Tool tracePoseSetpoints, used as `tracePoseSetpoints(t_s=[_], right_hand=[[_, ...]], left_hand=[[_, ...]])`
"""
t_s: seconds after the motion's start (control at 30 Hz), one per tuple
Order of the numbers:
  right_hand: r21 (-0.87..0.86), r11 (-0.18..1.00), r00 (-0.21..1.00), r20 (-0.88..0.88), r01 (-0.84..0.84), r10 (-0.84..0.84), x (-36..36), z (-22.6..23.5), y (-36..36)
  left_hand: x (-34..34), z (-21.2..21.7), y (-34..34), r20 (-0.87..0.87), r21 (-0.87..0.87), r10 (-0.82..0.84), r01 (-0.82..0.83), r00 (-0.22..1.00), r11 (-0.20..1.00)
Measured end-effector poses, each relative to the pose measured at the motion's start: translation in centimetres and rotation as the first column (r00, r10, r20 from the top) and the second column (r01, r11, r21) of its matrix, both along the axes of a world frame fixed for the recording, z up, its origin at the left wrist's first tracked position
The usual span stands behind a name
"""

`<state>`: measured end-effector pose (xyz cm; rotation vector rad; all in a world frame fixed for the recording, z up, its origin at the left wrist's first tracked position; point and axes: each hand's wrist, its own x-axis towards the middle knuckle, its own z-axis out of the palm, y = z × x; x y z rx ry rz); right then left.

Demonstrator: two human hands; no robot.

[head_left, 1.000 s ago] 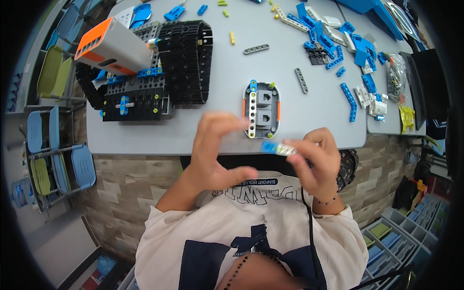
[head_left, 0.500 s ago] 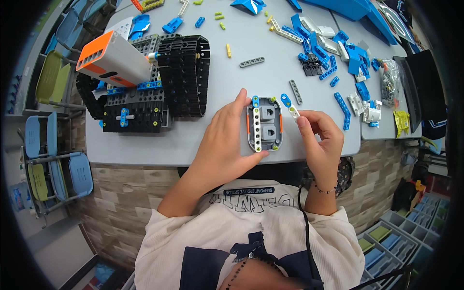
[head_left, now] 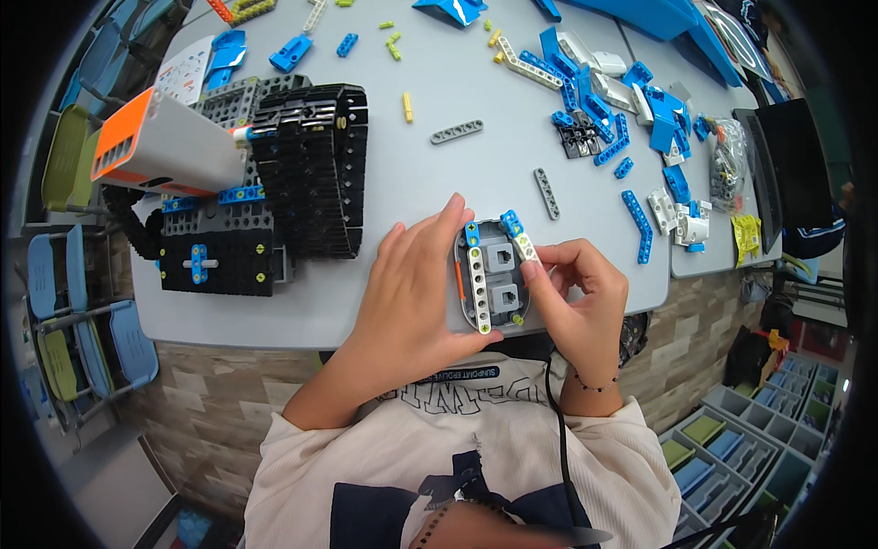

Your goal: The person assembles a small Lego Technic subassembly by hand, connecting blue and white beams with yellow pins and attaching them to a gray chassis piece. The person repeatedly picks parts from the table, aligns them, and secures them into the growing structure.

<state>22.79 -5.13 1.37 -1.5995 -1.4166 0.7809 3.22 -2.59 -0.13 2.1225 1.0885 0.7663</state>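
Note:
My left hand (head_left: pixel 407 288) is closed round the left side of a rounded grey housing (head_left: pixel 500 282) with two square sockets, its thumb at the near end and fingers along the far left side. Fixed down the housing's left side is a white beam (head_left: pixel 479 293) with a blue connector at its far end. A second white beam (head_left: pixel 524 245), tipped with a blue connector (head_left: pixel 510 221), is pinched between the thumb and fingers of my right hand (head_left: pixel 576 293). Its blue tip lies over the housing's far right corner. My right fingers hide the beam's near end.
At left stands a tracked robot model (head_left: pixel 229 192) with black treads and a white-and-orange block. Two grey beams (head_left: pixel 546 193) lie beyond my hands. Loose blue and white parts (head_left: pixel 594 101) are heaped at far right, near a clear bag (head_left: pixel 729 165) and a dark screen (head_left: pixel 798 165).
My right hand has brought the white beam with the blue tip from beside the housing onto its right edge. The whole view has shifted slightly.

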Motion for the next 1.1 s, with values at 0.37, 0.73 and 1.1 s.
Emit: tracePoseSetpoints(t_s=[0.37,0.73,1.1], right_hand=[[-0.205,0.970,0.942,-0.331,-0.133,0.060,0.6,0.0,0.6],[-0.224,0.961,0.928,-0.364,-0.165,0.075,0.9,-0.3,0.7],[-0.177,0.974,0.923,-0.379,-0.143,0.066,0.5,-0.8,0.8]], left_hand=[[-0.2,0.1,-0.1,-0.020,-0.034,-0.013,0.013,1.000,0.999],[-0.3,0.1,-0.1,-0.026,-0.059,-0.018,0.017,0.999,0.998],[-0.4,0.1,-0.1,-0.022,-0.035,-0.019,0.018,1.000,0.999]])
